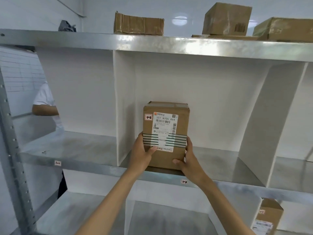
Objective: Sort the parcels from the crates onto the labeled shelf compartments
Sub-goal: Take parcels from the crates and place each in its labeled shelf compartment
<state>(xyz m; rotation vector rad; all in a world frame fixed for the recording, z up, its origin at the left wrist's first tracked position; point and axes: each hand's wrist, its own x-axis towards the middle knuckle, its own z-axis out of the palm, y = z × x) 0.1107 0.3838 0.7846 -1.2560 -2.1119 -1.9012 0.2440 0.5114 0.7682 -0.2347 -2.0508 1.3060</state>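
Both hands are on the tall brown cardboard parcel [169, 160] with the white shipping label. The left hand [143, 154] is wrapped round its left side, thumb across the front, and the right hand [190, 161] is curled round the lower right edge. The parcel is upright in the middle compartment of the grey metal shelf [101, 168], at the near edge, just above the small "1-2" tag [184, 181] (same mark as the box's own sticker). Another labelled brown box [269, 216] sits lower right.
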